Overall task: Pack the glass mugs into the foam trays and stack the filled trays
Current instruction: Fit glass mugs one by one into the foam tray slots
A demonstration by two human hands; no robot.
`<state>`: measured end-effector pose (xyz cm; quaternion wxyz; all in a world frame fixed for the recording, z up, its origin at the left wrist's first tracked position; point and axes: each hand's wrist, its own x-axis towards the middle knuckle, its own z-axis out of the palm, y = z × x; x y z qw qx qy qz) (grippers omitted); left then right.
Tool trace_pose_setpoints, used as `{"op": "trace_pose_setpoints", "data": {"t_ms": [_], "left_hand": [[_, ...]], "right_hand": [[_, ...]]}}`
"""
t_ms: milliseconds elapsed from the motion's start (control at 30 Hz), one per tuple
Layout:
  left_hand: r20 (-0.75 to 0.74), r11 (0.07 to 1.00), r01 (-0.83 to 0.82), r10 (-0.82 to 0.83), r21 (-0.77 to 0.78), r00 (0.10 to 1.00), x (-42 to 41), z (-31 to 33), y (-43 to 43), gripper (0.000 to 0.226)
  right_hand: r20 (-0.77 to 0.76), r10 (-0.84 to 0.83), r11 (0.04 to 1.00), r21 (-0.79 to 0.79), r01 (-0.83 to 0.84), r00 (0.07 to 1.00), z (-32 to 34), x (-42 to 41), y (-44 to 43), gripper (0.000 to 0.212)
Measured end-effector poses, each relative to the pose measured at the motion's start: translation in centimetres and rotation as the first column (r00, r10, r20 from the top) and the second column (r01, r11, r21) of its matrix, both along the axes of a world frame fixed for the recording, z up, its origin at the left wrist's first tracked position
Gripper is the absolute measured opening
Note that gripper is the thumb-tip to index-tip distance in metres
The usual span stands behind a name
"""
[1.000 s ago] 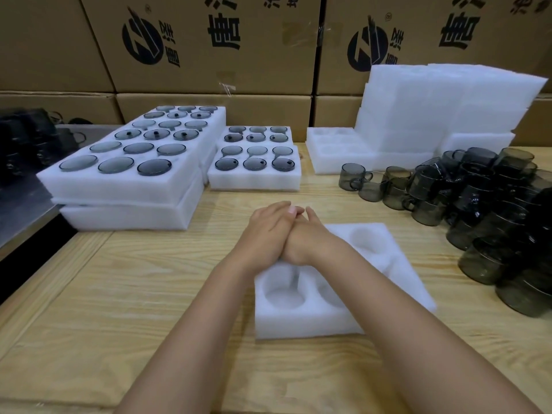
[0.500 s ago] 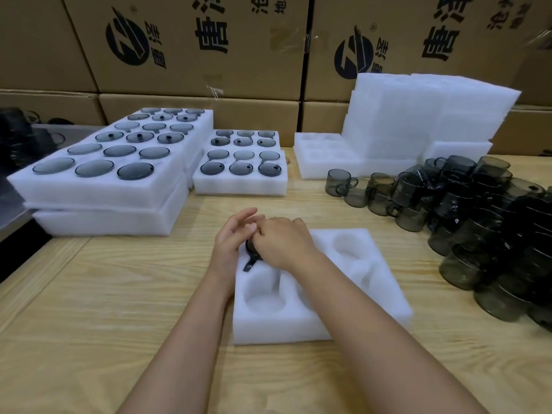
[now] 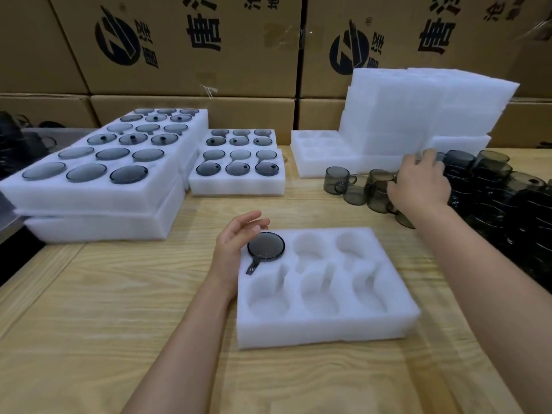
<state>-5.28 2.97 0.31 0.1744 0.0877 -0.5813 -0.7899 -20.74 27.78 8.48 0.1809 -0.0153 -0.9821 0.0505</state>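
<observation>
A white foam tray (image 3: 325, 324) with several round pockets lies in front of me on the wooden table. One smoky glass mug (image 3: 265, 247) sits upside down in its far left pocket. My left hand (image 3: 236, 243) rests beside that mug with its fingers relaxed, holding nothing. My right hand (image 3: 419, 183) reaches over the loose glass mugs (image 3: 373, 189) at the right, fingers spread above them; I cannot see it gripping one.
Filled foam trays (image 3: 98, 198) are stacked at the left, with smaller filled trays (image 3: 239, 162) behind the middle. A pile of empty foam trays (image 3: 418, 115) stands at the back right. A heap of dark mugs (image 3: 507, 204) covers the right side. Cardboard boxes (image 3: 191, 46) line the back.
Both hands were together over the tray's far left pocket. A mug now sits in that pocket, my left hand has let go, and my right hand has moved right to the loose mugs.
</observation>
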Motion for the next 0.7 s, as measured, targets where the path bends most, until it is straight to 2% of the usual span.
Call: {"op": "trace_pose_setpoints", "data": {"t_ms": [133, 400, 467, 567, 700], "left_hand": [[-0.004, 0.999, 0.001, -0.001, 0.034, 1.000, -0.1, 0.0, 0.1, 0.025], [-0.001, 0.998, 0.001, -0.001, 0.064, 1.000, 0.0, 0.0, 0.1, 0.024], [-0.005, 0.999, 0.001, -0.001, 0.043, 1.000, -0.1, 0.0, 0.0, 0.024], [-0.005, 0.999, 0.013, -0.012, 0.046, 1.000, -0.1, 0.1, 0.0, 0.025], [0.002, 0.997, 0.033, -0.033, 0.063, 0.999, 0.2, 0.1, 0.0, 0.026]], "right_hand": [[0.097, -0.037, 0.992, 0.124, 0.025, 0.995, -0.3, -0.9, 0.5, 0.044], [0.056, 0.000, 0.991, 0.136, -0.007, 0.998, -0.5, -0.9, 0.3, 0.031], [0.033, 0.037, 0.996, 0.086, -0.040, 0.999, -0.4, -0.3, -0.1, 0.027], [-0.029, 0.108, 0.990, -0.082, -0.110, 0.994, 0.3, 1.3, -0.8, 0.023], [-0.115, 0.284, 0.875, -0.374, -0.306, 0.952, 1.0, 5.0, -2.2, 0.012]]}}
